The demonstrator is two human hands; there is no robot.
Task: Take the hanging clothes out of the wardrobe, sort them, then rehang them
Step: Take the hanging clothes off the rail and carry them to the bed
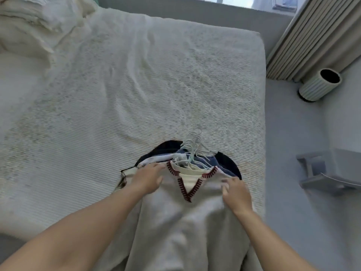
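Note:
A stack of clothes on hangers lies on the bed (136, 90) near its front right corner. On top is a white garment (175, 222) with a red-stitched V-neck. Blue (220, 163) and black (168, 145) garments show beneath it, and a bunch of pale hanger hooks (193, 145) sticks out past the collars. My left hand (147, 178) lies on the white garment's left shoulder, fingers fairly straight. My right hand (235, 192) rests on the right shoulder with its fingers bent into the cloth; whether it pinches the fabric is unclear.
A rumpled white duvet and pillows (35, 22) lie at the bed's far left. Right of the bed is grey floor with a ribbed pale bin (318, 85), a curtain (312, 36) and a low grey stand (328, 173).

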